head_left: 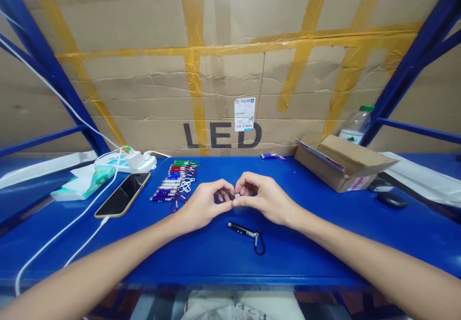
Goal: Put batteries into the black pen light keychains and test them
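My left hand (208, 202) and my right hand (265, 196) meet over the middle of the blue table, fingertips touching. A small whitish piece (236, 195) shows between the right thumb and fingers; it is too small to name. The left fingers are curled and pressed together at the same spot, and what they hold is hidden. Just below the hands lies a black penlight (242, 230) with a black carabiner clip (260, 243). Left of the hands is a row of several penlights (171, 185) in green, red, blue, silver and purple, with clips attached.
A phone (124, 195) on a white cable, a tissue pack (86, 183) and a power strip (144, 162) lie left. Far back is another blue penlight (269, 156). An open cardboard box (342, 164), a bottle (356, 125) and a black mouse (392, 200) stand right. A cardboard sheet (154, 94) walls the back.
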Demonstrator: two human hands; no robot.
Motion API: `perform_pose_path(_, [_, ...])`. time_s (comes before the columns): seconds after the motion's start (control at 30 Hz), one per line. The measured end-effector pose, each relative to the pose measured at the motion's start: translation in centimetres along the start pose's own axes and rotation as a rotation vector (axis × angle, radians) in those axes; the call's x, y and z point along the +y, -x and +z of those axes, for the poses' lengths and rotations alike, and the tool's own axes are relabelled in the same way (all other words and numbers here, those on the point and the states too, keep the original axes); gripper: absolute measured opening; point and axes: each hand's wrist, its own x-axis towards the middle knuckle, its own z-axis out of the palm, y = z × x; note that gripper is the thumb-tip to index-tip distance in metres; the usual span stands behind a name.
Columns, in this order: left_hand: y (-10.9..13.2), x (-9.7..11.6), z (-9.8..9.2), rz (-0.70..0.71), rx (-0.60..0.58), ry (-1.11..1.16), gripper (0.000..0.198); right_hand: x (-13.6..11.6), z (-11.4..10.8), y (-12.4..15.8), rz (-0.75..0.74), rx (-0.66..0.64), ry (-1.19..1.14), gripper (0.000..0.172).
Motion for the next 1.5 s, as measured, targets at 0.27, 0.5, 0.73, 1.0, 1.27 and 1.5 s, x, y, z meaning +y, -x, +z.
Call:
perform_pose_path(0.27, [0.0,0.0,-0.7,0.033,0.026,-0.079,0.019,-1.0,-3.1,-0.2,-0.070,-0.019,0.321,0.027])
perform_pose_path(0.5, [0.1,0.2,-1.3,0.126,0.031,-0.226,0.013,-2.1,-7.1,-0.3,0.080,-0.524,0.534,0.008])
perform_pose_path(0.73, [0.1,0.2,-1.4,0.154,-0.007,-0.243,0.011,-1.5,-6.1,-0.4,0.075,-0.585,0.561,0.007])
perform_pose_path(1.0, [0.2,0.0,-1.3,0.144,-0.022,-0.229,0.011,-1.5,-5.5,0.1,0.053,-0.598,0.664,0.006])
perform_pose_path(1.27, [0.2,0.0,-1.2,0.132,-0.025,-0.227,0.010,-1.1,-5.0,0.5,-0.052,-0.568,0.732,0.011])
perform_pose_path(1.5, [0.2,0.0,-1.2,0.121,-0.025,-0.220,0.012,-0.6,-4.6,0.5,-0.168,-0.561,0.659,0.017])
